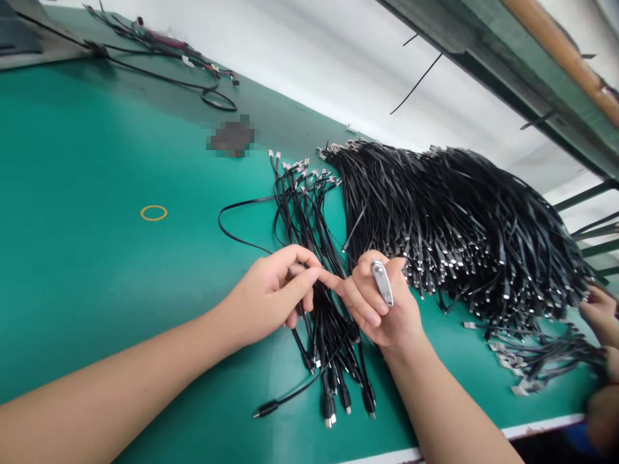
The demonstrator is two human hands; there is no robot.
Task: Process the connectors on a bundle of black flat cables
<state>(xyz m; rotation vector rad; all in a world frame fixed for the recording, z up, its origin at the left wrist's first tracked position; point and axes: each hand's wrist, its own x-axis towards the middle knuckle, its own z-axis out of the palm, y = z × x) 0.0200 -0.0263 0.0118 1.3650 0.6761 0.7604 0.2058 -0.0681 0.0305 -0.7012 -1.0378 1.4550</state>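
Note:
Over a loose bundle of black USB cables (331, 380), my two hands meet. My left hand (271, 293) is closed, its thumb and forefinger pinched together at the tip of a stretched-out finger of my right hand; whether anything thin lies between them I cannot make out. My right hand (394, 309) is turned partly palm up, with other fingers curled around a silver nail clipper (383, 282). The cables run beneath both hands, with metal plugs at the far end and black-sleeved plugs at the near end. One cable loops out to the left.
A large heap of black cables (425, 206) lies at the right. A smaller cable bundle (536, 354) is beside another person's hand (599, 312). A yellow ring (153, 213) lies on the green table (72, 258). Tangled wires (159, 48) sit at the back left; a shelf (507, 71) overhangs the right.

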